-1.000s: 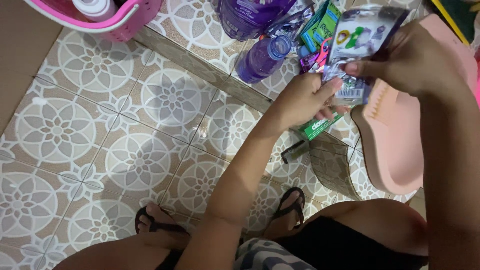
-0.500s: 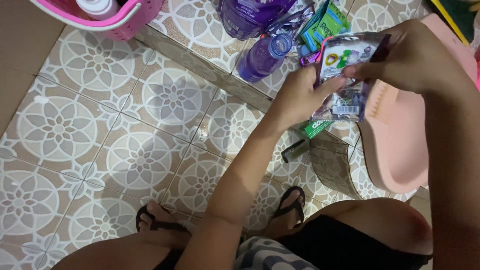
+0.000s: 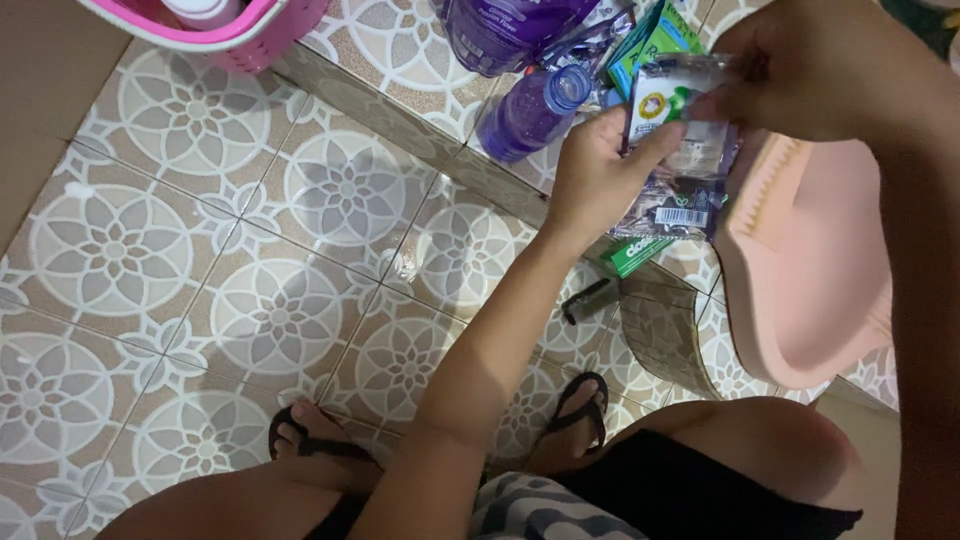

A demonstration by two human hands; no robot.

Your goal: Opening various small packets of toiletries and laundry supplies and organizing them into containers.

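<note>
Both hands meet in the upper right of the frame over a string of small foil sachets [image 3: 680, 160]; the left hand [image 3: 598, 170] comes up from the lower centre, its fingers [image 3: 655, 145] closed on the strip's left edge, thumb lying across the front of the top packet; the right hand [image 3: 800, 70] reaches in from the right edge, its fingers pinched on the upper right corner of that same white and green top sachet; so neither hand is open, each grips the strip from its own side. The strip hangs with its long axis running top to bottom, the lower purple packets dangling below the left hand's hold, clear of the floor; the two grips sit close together on the top packet, the right one higher. Behind the strip, on a raised tiled ledge [image 3: 400, 120], lie a purple bottle [image 3: 530, 115] on its side, a larger purple pouch [image 3: 500, 30] and green packets [image 3: 655, 40]; a green box [image 3: 635, 255] lies just under the hanging end. A pale pink basin [image 3: 810, 300] stands to the right, a pink basket [image 3: 240, 30] in the upper left; the patterned floor tiles [image 3: 200, 300] fill the left.
</note>
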